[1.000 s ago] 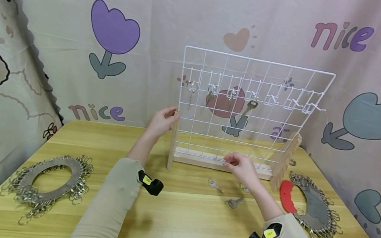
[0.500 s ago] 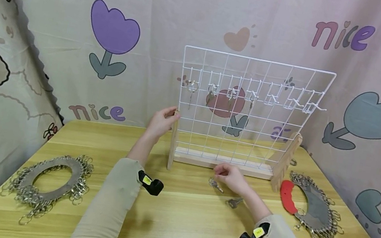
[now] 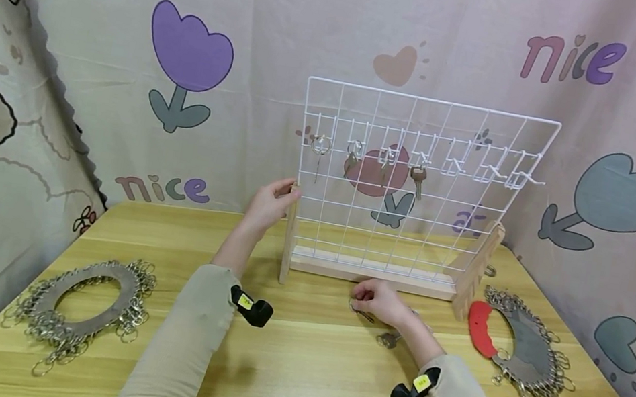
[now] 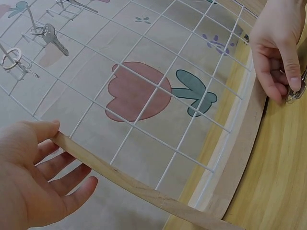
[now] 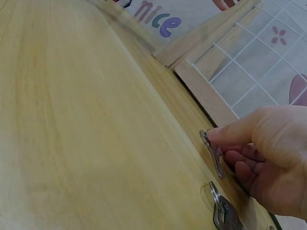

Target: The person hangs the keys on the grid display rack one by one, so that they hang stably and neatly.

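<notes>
A white wire grid rack (image 3: 434,99) stands on a wooden base (image 3: 320,267), with hooks across its upper part. Keys on rings hang from the left-hand hooks, among them a key (image 3: 419,175) near the middle. My left hand (image 3: 271,205) holds the top of the rack's left wooden post (image 4: 110,167), thumb on one side and fingers on the other. In front of the base, my right hand (image 5: 278,153) pinches a key (image 5: 218,163) by its ring end, low over the table. A second key (image 5: 228,215) lies close by; more metal shows partly behind the wrist.
A metal ring plate (image 3: 47,303) fringed with small rings lies at the table's left. On the right lies a similar plate (image 3: 529,343) with a red section (image 3: 480,330). A patterned curtain (image 3: 280,30) hangs behind the table (image 3: 293,371).
My right hand has moved down and left from the rack's base and taken hold of a key on the table. The key on the middle hook has swung to hang down. My left hand stays put.
</notes>
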Demonstrator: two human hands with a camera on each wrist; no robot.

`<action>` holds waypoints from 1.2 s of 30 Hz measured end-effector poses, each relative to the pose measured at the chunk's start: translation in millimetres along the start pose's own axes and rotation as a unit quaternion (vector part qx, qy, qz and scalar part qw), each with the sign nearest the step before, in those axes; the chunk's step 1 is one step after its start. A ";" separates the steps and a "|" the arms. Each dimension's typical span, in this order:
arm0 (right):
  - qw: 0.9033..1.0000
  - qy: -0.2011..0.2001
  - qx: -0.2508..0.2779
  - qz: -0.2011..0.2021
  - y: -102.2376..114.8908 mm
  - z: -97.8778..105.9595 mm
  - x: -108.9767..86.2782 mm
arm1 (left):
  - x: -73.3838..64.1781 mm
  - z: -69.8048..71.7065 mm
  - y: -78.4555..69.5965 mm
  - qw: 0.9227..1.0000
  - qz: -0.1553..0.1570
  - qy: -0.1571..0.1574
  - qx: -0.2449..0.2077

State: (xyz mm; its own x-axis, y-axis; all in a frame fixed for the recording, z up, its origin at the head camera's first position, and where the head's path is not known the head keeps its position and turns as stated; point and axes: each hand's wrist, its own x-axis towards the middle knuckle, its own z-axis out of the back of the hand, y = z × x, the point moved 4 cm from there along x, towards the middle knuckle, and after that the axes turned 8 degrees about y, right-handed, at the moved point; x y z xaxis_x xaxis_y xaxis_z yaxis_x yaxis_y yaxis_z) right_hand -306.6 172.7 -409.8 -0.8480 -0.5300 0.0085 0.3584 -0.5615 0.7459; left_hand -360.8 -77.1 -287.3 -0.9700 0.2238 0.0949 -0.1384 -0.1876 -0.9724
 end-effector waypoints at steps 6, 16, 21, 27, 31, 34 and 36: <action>1.000 0.016 -0.021 -0.003 1.0 0.3 0.5 | -0.6 -0.7 -0.4 1.000 -0.006 0.006 -0.002; 0.997 0.064 -0.019 -0.036 4.0 1.6 3.4 | -0.9 -1.0 -0.3 1.000 -0.014 0.014 -0.011; 0.995 0.080 -0.021 -0.050 4.3 2.4 4.1 | -1.1 -1.0 -0.8 1.000 -0.014 0.011 -0.014; 0.997 0.058 -0.014 -0.048 2.4 5.6 1.0 | -1.5 -0.7 -0.4 1.000 -0.008 0.010 -0.012; 0.998 0.040 0.000 -0.040 3.1 11.6 -3.7 | -1.0 -0.7 -0.4 1.000 -0.005 0.010 -0.014; 0.999 0.033 0.013 -0.033 4.3 17.6 -8.0 | -1.0 -0.8 -0.9 1.000 -0.004 0.009 -0.013; 0.999 0.029 0.018 -0.028 5.8 22.2 -11.2 | -0.9 -0.7 -1.1 1.000 -0.005 0.009 -0.013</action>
State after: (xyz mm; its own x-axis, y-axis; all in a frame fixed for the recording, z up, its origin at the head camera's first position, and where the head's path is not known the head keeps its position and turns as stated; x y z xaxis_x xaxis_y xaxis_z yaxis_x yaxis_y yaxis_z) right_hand -303.6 189.5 -390.7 -0.8418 -0.5350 -0.0721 0.2953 -0.5682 0.7681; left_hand -359.6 -76.4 -286.4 -0.9649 0.2421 0.1021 -0.1435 -0.1601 -0.9766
